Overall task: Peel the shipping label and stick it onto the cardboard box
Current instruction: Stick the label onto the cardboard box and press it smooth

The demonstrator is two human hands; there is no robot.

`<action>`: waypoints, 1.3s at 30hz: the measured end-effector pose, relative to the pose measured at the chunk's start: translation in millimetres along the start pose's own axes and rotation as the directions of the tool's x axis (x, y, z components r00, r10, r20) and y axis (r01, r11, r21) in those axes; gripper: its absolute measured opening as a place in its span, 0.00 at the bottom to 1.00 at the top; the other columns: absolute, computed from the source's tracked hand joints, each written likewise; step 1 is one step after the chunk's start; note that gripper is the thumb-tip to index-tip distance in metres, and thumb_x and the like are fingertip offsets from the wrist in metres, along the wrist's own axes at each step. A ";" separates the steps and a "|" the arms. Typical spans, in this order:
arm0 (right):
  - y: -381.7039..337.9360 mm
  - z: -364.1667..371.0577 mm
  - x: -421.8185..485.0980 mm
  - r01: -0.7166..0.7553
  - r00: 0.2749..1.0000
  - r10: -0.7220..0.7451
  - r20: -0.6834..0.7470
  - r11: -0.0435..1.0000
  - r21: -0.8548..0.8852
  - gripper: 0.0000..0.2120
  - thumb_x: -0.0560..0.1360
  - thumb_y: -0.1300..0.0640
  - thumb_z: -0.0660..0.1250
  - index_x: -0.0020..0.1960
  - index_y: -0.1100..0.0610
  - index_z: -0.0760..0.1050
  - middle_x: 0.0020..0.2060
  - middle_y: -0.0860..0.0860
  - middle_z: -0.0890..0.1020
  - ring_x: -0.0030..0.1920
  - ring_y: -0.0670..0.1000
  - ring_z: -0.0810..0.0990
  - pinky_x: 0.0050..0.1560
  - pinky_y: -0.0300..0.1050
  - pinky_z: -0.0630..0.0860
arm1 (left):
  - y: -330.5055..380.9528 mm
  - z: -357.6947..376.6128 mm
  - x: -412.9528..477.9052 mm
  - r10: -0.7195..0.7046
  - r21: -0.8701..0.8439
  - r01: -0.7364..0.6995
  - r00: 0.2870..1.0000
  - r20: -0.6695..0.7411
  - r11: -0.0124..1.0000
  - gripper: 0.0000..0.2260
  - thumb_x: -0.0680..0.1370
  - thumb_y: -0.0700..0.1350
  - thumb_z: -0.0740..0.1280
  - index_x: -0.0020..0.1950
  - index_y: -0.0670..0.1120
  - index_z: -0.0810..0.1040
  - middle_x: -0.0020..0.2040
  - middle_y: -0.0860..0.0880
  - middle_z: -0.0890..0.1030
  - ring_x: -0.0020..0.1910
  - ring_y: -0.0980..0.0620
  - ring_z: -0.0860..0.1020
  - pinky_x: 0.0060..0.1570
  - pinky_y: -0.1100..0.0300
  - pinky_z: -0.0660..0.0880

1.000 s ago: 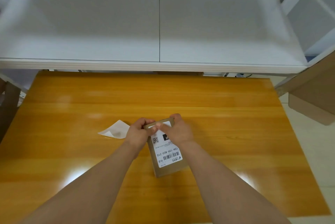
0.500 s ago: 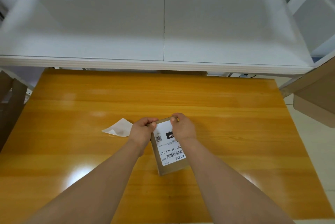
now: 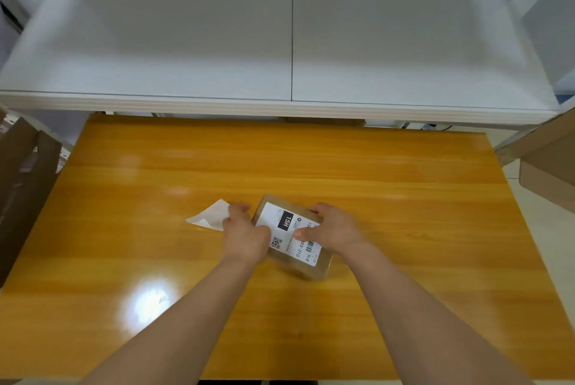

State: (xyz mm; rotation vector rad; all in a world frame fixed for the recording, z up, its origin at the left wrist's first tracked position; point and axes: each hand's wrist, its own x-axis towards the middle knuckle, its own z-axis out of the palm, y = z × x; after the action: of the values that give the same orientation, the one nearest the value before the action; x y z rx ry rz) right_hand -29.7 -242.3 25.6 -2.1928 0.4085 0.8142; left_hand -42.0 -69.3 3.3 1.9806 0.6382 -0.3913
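You are pressing the label [image 3: 288,232] onto the box [image 3: 317,272] with both hands [image 3: 244,236] [image 3: 331,229] flat and gripping nothing, so uneven pressure is risking trapped wrinkles or lifted corners.

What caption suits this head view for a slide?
Both hands press a shipping label onto a cardboard box on a wooden table; backing paper lies beside.

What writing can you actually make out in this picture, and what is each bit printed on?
"15H": white characters in a black block on the shipping label, which is stuck on the cardboard box.
"03-210": the visible end of a longer code on the same label; its start is hidden by the right hand.
The QR code, the barcode and the fine print on the label are too small to read.
The white backing paper shows no print.
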 end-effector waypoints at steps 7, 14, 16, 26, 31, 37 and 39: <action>-2.1 14.4 7.4 0.034 0.999 -0.039 -0.029 0.986 -0.161 0.40 0.61 0.35 0.76 0.70 0.46 0.70 0.63 0.50 0.78 0.68 0.57 0.70 0.59 0.46 0.68 | 16.4 -13.6 14.7 0.178 0.096 -0.240 0.887 0.427 0.966 0.39 0.68 0.39 0.78 0.73 0.57 0.65 0.68 0.49 0.62 0.60 0.47 0.71 0.49 0.57 0.78; -5.3 20.9 8.7 -0.005 0.998 -0.007 -0.064 0.981 -0.192 0.44 0.62 0.35 0.77 0.73 0.44 0.65 0.64 0.52 0.71 0.69 0.59 0.62 0.54 0.48 0.63 | 7.3 -20.2 22.1 0.111 -0.205 -0.011 0.871 0.478 0.979 0.28 0.73 0.29 0.70 0.64 0.58 0.74 0.59 0.44 0.80 0.54 0.44 0.80 0.53 0.48 0.81; -7.3 21.1 9.8 -0.017 0.998 0.004 -0.068 0.981 -0.192 0.41 0.63 0.36 0.77 0.72 0.44 0.67 0.60 0.52 0.72 0.68 0.59 0.63 0.52 0.47 0.63 | 6.5 -18.1 23.7 0.099 -0.228 0.006 0.889 0.447 0.974 0.27 0.74 0.29 0.69 0.62 0.58 0.77 0.58 0.45 0.82 0.53 0.43 0.81 0.52 0.47 0.81; -9.7 30.2 12.5 -0.073 0.990 0.053 -0.132 0.986 -0.153 0.34 0.66 0.36 0.72 0.70 0.42 0.67 0.62 0.50 0.72 0.68 0.58 0.61 0.53 0.46 0.64 | 12.8 -5.4 27.5 0.046 -0.310 0.022 0.977 0.210 0.951 0.14 0.79 0.38 0.64 0.47 0.55 0.85 0.43 0.49 0.83 0.37 0.51 0.78 0.37 0.59 0.75; -9.4 31.2 13.9 -0.089 0.985 0.068 -0.157 0.987 -0.134 0.27 0.70 0.37 0.68 0.67 0.40 0.70 0.58 0.49 0.72 0.68 0.57 0.62 0.52 0.47 0.65 | 13.1 -5.3 26.0 0.044 -0.313 0.026 0.976 0.215 0.949 0.15 0.81 0.39 0.61 0.46 0.54 0.84 0.44 0.46 0.83 0.37 0.49 0.77 0.34 0.59 0.75; -10.5 32.2 20.6 -0.107 0.986 0.089 -0.137 0.987 -0.123 0.27 0.69 0.27 0.56 0.60 0.40 0.74 0.58 0.51 0.78 0.68 0.58 0.67 0.52 0.50 0.62 | 5.6 -16.9 17.8 0.076 -0.272 0.076 0.859 0.507 0.959 0.28 0.71 0.32 0.71 0.64 0.57 0.73 0.54 0.47 0.81 0.47 0.47 0.82 0.40 0.55 0.80; -13.1 32.0 17.1 -0.116 0.988 0.097 -0.124 0.981 -0.157 0.32 0.65 0.26 0.61 0.63 0.41 0.73 0.60 0.51 0.74 0.68 0.58 0.63 0.54 0.51 0.68 | -3.1 -13.0 14.3 0.078 -0.172 0.012 0.860 0.505 0.985 0.37 0.64 0.37 0.77 0.64 0.65 0.69 0.61 0.47 0.77 0.55 0.45 0.81 0.48 0.52 0.81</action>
State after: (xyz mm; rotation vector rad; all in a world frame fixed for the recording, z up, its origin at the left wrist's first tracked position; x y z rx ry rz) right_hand -23.8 -210.3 4.7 -2.3964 0.5371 0.8045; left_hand -32.1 -52.7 -0.3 1.6229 0.2833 -0.7831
